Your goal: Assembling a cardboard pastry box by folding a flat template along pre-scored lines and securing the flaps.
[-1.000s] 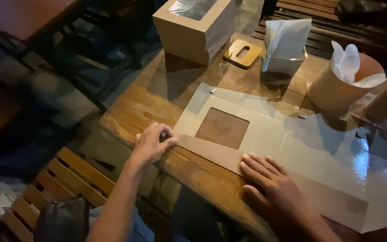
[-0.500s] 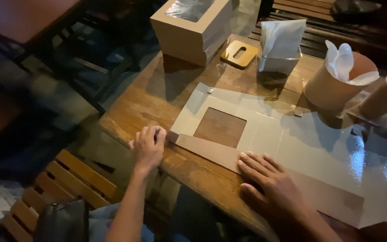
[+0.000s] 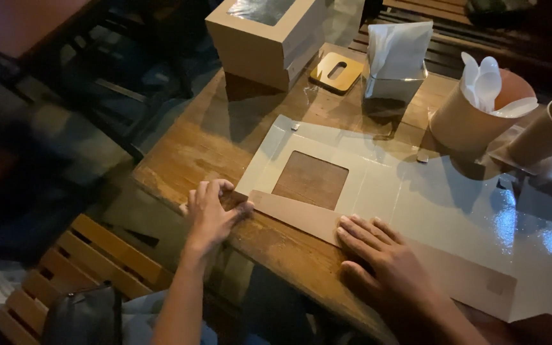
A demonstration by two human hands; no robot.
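Observation:
A flat, unfolded cardboard box blank with a square window cut-out lies glossy side up on the wooden table. Its near long flap is folded over, brown side up. My left hand pinches the left end of that flap with curled fingers at the blank's corner. My right hand lies flat, fingers spread, pressing down on the folded flap further right.
An assembled windowed box stands at the table's far left, with a small wooden holder and a napkin holder beside it. Two paper cups stand at the right. A slatted bench is below the table edge.
My left hand has shifted slightly along the flap's left end and curled tighter on the corner. My right hand has stayed pressed on the flap.

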